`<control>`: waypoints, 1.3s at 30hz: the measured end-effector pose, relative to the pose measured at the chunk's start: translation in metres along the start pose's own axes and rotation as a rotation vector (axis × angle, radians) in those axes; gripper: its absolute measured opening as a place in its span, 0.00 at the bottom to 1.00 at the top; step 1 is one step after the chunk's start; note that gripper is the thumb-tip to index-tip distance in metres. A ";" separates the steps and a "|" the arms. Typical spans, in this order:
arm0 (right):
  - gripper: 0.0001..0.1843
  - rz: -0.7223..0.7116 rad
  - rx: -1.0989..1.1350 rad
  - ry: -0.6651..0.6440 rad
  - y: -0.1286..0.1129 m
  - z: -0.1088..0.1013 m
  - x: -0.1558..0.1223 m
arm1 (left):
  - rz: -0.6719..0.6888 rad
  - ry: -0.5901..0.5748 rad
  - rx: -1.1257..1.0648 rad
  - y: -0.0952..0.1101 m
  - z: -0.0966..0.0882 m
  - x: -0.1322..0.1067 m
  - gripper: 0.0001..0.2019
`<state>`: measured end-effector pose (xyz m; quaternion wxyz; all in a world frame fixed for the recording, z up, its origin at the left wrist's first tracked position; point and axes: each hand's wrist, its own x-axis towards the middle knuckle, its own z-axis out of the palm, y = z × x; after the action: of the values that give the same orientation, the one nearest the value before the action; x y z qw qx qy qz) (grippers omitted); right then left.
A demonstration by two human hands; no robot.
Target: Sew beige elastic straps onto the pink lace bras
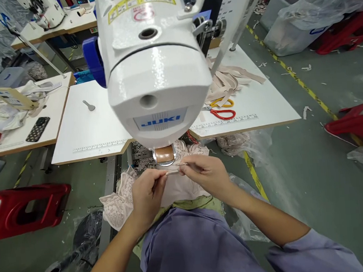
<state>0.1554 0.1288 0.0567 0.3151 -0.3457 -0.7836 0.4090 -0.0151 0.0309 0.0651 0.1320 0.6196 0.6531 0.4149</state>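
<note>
Just in front of a white JUKI sewing machine [159, 83], both my hands pinch a narrow pale beige fabric strip [172, 172]. My left hand [148, 192] is closed on the strip's left part, thumb against forefinger. My right hand [207, 173] grips it at the right, where a thin folded end sticks out between the fingers. Beneath and around the hands lies a beige lace garment [119, 198], with more lace spreading to the right below the machine head. A round metal plate with a brown cover [164, 154] sits right behind my fingertips.
Red- and yellow-handled scissors [223, 114] lie on the white right tabletop [253, 102], near a heap of beige strips [227, 81]. A small grey tool [89, 105] rests on the left tabletop. A phone [38, 129] lies farther left. Red stools [28, 209] stand on both sides.
</note>
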 end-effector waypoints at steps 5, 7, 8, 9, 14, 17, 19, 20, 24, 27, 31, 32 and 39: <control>0.07 -0.089 -0.056 -0.172 -0.004 -0.015 0.010 | 0.269 -0.029 0.057 0.010 -0.008 0.005 0.07; 0.07 -0.091 -0.056 -0.230 -0.006 -0.017 0.012 | 0.300 -0.038 0.076 0.013 -0.008 0.008 0.07; 0.07 -0.092 -0.056 -0.253 -0.006 -0.017 0.013 | 0.308 -0.044 0.082 0.013 -0.008 0.009 0.07; 0.07 -0.092 -0.054 -0.275 -0.006 -0.018 0.013 | 0.307 -0.051 0.084 0.012 -0.008 0.010 0.06; 0.08 -0.073 -0.030 -0.360 -0.010 -0.024 0.015 | 0.267 -0.089 0.084 0.010 -0.008 0.012 0.05; 0.07 -0.052 -0.005 -0.411 -0.011 -0.028 0.016 | 0.275 -0.089 0.085 0.011 -0.007 0.014 0.05; 0.07 -0.049 0.005 -0.435 -0.010 -0.029 0.016 | 0.286 -0.096 0.085 0.012 -0.007 0.016 0.05; 0.07 -0.057 0.004 -0.437 -0.010 -0.029 0.015 | 0.288 -0.100 0.092 0.013 -0.007 0.017 0.05; 0.08 -0.128 -0.036 -0.424 -0.006 -0.028 0.015 | 0.256 -0.181 0.215 0.010 -0.008 0.020 0.10; 0.07 -0.123 -0.043 -0.429 -0.005 -0.026 0.016 | 0.222 -0.328 0.329 0.005 -0.007 0.020 0.12; 0.06 -0.122 -0.061 -0.347 -0.008 -0.023 0.014 | 0.168 -0.305 0.390 0.004 -0.002 0.016 0.15; 0.06 -0.135 -0.072 -0.314 -0.009 -0.022 0.013 | 0.156 -0.274 0.384 0.005 0.000 0.015 0.15; 0.05 -0.166 -0.111 -0.249 -0.012 -0.018 0.040 | -0.039 -0.161 0.350 0.006 0.004 0.019 0.12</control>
<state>0.1437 0.1635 0.0842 0.2285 -0.2434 -0.8639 0.3772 -0.0117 0.0496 0.0733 0.0822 0.6516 0.7144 0.2417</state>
